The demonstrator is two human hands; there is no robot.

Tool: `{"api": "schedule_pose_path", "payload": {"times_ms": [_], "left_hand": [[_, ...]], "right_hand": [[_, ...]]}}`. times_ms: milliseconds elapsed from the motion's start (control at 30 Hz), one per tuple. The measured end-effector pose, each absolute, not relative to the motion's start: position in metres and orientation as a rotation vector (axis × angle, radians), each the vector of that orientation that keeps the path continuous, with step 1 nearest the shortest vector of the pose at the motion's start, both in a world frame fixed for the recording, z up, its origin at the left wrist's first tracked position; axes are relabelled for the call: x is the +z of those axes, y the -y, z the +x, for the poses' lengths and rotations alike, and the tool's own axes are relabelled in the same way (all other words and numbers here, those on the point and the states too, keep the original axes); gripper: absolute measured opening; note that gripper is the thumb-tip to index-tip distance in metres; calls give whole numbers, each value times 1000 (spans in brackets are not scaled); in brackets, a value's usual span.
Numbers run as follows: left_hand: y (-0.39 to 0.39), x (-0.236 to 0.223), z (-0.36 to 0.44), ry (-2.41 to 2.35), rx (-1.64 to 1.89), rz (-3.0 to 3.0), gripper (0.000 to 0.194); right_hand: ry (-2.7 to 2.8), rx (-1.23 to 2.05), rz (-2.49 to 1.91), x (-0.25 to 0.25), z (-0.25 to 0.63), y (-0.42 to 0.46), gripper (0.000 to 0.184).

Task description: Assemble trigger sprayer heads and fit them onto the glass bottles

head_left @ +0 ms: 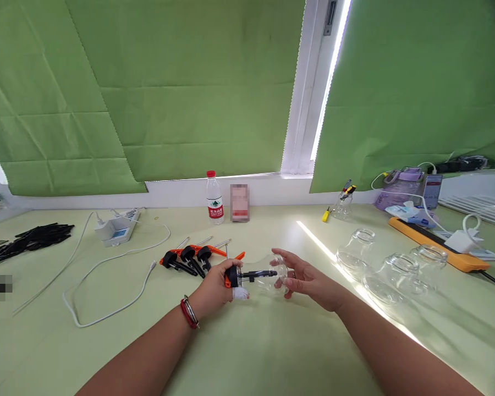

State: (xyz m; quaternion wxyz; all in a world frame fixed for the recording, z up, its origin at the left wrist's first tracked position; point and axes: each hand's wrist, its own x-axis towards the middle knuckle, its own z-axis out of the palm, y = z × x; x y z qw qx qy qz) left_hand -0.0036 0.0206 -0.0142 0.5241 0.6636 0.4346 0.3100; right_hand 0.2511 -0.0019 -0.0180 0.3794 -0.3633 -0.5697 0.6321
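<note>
A clear glass jar (264,281) lies sideways between my hands, above the table. My left hand (216,289) grips the black-and-orange cap (232,276) at the jar's mouth; a white wrap covers one fingertip. From the cap a black tube (258,274) runs into the jar. The fingers of my right hand (307,278) curl round the jar's rounded base. Beyond my left hand lie three black caps (188,253) with black tubes, thin metal rods and orange handles. To the right stand three open glass jars (357,250).
A water bottle (215,203) stands by the wall. White cables (107,254) and a power strip (121,228) lie left, near black strips (37,237). An orange-edged board (433,242), a purple jug (400,190) and a jar of tools (344,206) are right.
</note>
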Motion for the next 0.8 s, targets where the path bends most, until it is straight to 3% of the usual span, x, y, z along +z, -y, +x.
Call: {"api": "schedule_pose_path", "payload": {"times_ms": [133,367,533,800], "left_hand": [[-21,-15,-4,-1028,715,1577,71],[-23,-17,-4,-1037,722,1571,70],[-22,-19,-5,-989,753,1654,70],[-23,-19,-4,-1024,752,1615,66]], "right_hand": [[1411,1680,-1004,-19,248,1,57],[1492,1548,-954,-15,249,3,70],[1389,1674,-1029,-23,242,0,55],[1409,1645,-1030,-19,247,2,63]]}}
